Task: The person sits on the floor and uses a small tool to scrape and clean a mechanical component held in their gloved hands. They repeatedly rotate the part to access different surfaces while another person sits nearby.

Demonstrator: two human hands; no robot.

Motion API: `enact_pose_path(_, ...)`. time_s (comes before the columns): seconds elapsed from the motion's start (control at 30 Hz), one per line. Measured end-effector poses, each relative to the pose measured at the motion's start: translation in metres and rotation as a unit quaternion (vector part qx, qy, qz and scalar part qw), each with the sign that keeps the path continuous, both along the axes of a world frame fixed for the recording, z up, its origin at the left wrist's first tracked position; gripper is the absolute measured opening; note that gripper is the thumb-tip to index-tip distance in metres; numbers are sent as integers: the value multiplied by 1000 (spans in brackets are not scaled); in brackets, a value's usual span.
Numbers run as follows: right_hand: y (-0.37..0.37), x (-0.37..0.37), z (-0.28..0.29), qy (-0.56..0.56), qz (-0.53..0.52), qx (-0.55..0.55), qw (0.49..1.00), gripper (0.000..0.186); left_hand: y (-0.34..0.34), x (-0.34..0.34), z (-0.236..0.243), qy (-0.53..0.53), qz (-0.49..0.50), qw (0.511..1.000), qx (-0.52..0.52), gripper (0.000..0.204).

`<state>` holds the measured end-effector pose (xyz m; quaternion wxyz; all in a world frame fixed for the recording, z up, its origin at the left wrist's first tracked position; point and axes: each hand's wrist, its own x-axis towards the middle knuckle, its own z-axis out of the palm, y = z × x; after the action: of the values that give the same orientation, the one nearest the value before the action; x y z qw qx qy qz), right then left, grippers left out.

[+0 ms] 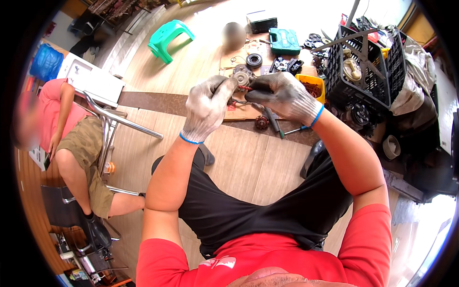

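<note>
Both my hands wear pale knitted gloves with blue cuffs, smudged dark at the fingers. A short red wire (245,88) runs between them. The fingers of my left hand (209,103) pinch its left end. On the other side my right hand (288,97) closes on the wire, its fingertips heavily blackened. Just beyond the hands lies a round grey metal motor part (242,76), partly covered by the gloves. Below the right hand are a copper-wound rotor (261,122), a hammer-like tool (274,120) and a screwdriver (295,130). What the wire joins to is hidden.
A cardboard sheet (234,114) lies under the parts. Beyond are a black ring (254,60), a teal tool case (284,41) and a green stool (168,38). A yellow bin (321,92) and black crates (356,71) stand right. At left sits another person (71,124).
</note>
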<state>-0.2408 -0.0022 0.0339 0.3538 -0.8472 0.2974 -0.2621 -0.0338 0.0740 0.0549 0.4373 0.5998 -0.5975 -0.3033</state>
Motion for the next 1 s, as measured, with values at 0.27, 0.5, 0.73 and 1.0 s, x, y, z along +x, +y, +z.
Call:
enact_pose_path(0.27,1,-1,9,37,2,33,999,22,-3,6,2,10,-18,998,65,32)
enact_pose_path(0.5,3,-5,16,16,77,238,968,24,2,18,5,-149,-158,964,-155,24)
enact_pose_path(0.73,3,-3,10,86,55,43,994,32,0,18,-5,-268,-104,931,-224,14)
enact_pose_path(1.0,4,-4,-2,87,14,-128,988,35,-1,12,-4,-109,-96,988,50,27)
